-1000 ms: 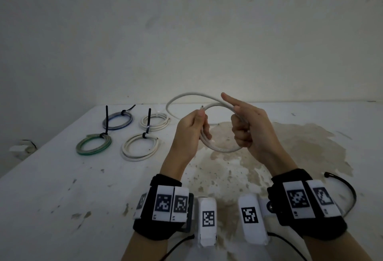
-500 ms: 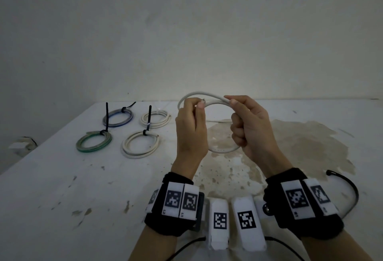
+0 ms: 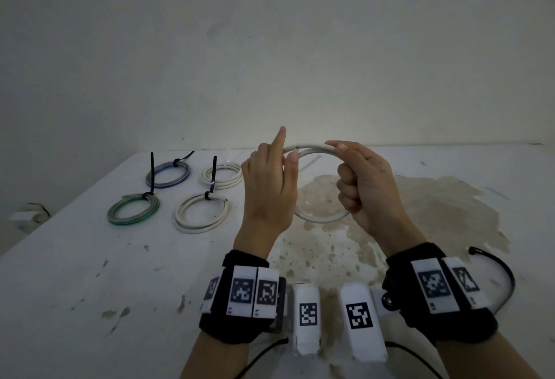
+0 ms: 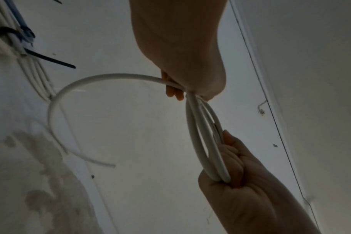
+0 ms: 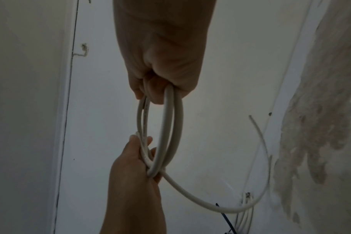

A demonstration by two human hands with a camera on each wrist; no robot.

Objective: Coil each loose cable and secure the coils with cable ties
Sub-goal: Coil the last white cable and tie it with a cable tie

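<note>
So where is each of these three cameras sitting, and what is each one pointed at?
Head: worn on the head, facing forward and down at the table; shows both forearms, left hand and right hand holding the white cable.
Left wrist: looks along the left hand toward the right hand.
Right wrist: looks along the right hand toward the left hand.
Shared: all three show the white cable and both hands.

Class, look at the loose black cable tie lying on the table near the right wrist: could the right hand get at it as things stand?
Probably not yet: the right hand grips the white cable coil, so it is occupied. The path to the cable tie looks open.
</note>
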